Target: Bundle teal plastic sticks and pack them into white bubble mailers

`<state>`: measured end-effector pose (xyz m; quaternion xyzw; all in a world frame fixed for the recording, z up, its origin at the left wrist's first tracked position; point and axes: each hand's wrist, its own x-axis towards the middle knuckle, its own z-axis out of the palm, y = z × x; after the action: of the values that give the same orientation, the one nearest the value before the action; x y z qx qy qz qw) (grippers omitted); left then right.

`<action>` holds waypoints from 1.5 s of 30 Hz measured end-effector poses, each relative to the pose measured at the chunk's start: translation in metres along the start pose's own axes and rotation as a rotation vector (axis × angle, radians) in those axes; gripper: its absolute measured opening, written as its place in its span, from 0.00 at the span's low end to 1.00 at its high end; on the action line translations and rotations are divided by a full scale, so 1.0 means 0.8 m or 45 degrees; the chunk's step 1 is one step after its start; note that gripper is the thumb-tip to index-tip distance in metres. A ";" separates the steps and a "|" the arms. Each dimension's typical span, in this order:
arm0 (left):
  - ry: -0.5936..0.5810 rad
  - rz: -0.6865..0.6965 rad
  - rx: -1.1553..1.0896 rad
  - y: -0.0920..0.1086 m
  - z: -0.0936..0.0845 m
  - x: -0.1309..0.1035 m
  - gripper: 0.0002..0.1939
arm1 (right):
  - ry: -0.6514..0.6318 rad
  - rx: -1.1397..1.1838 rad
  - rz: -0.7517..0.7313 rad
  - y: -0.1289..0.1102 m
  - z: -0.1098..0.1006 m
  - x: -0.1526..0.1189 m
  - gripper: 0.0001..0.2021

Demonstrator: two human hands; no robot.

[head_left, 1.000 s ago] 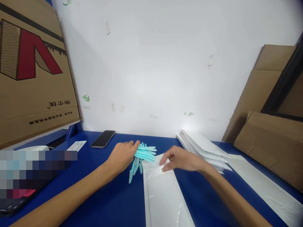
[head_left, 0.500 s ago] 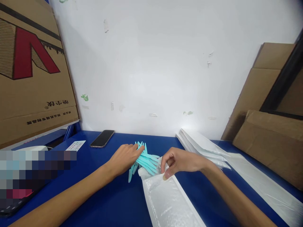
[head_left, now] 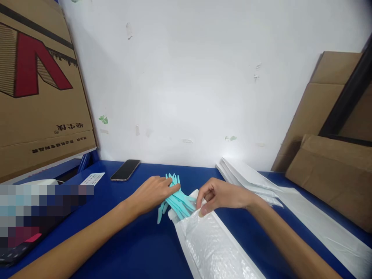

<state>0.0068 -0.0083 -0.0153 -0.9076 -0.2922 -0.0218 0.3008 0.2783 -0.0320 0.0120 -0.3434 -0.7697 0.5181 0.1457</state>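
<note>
My left hand is closed round a bunch of slim teal plastic sticks with tapered ends. Their lower ends are inside the mouth of a white bubble mailer, so those ends are hidden. With thumb and fingers, my right hand pinches the upper edge of the mailer and holds its opening apart. The mailer slants toward me and bulges near its mouth. Just left of it, a few teal pieces show below my left hand, pointing downward.
Several white mailers lie stacked at the back right, with another long one beside them. A phone rests at the back left of the blue table. Cardboard boxes stand at the right, and a large carton at the left.
The teal sticks have gone a little deeper into the mailer. Its upper side has lifted and puffed up, and my right hand has shifted slightly up and left.
</note>
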 end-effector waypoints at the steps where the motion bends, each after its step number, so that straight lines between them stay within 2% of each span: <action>1: 0.005 -0.002 0.000 0.000 -0.001 0.000 0.20 | -0.001 0.014 -0.007 0.001 0.000 0.000 0.14; 8: 0.091 0.075 0.047 0.003 -0.001 0.000 0.17 | 0.008 0.072 -0.061 0.008 0.005 0.007 0.13; 11: 0.183 0.101 0.047 0.008 0.005 0.001 0.04 | 0.001 0.137 -0.086 0.010 0.010 0.010 0.12; 14: 0.239 0.089 0.030 0.011 0.013 0.001 0.10 | 0.002 0.166 -0.102 0.010 0.014 0.012 0.11; 16: 0.232 0.087 0.026 0.009 0.015 0.001 0.09 | 0.008 0.177 -0.107 0.010 0.015 0.013 0.11; 21: 0.259 0.031 0.042 0.001 0.011 0.001 0.12 | 0.035 0.186 -0.094 0.009 0.018 0.015 0.13; 23: 0.240 -0.006 0.038 0.002 0.008 0.002 0.13 | 0.046 0.178 -0.086 0.009 0.018 0.015 0.12; 26: 0.138 -0.023 0.030 0.005 0.005 0.002 0.07 | 0.043 0.185 -0.078 0.009 0.019 0.015 0.11; 30: 0.056 0.032 0.027 0.009 0.003 0.003 0.03 | 0.033 0.179 -0.107 0.009 0.021 0.017 0.12; 34: 0.058 0.118 0.018 0.016 0.000 0.004 0.07 | 0.084 0.168 -0.157 0.007 0.023 0.019 0.13; 38: 0.067 0.077 -0.035 0.024 -0.010 0.002 0.11 | 0.143 0.181 -0.194 0.005 0.025 0.021 0.13; 42: 0.071 0.025 -0.039 0.027 -0.021 0.000 0.30 | 0.269 0.283 -0.190 0.005 0.032 0.026 0.17; 45: 0.042 -0.003 -0.030 0.024 -0.024 0.000 0.38 | 0.408 0.420 -0.118 0.007 0.038 0.029 0.28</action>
<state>0.0198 -0.0314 -0.0103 -0.9102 -0.2881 -0.0404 0.2949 0.2457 -0.0365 -0.0089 -0.3570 -0.6566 0.5685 0.3440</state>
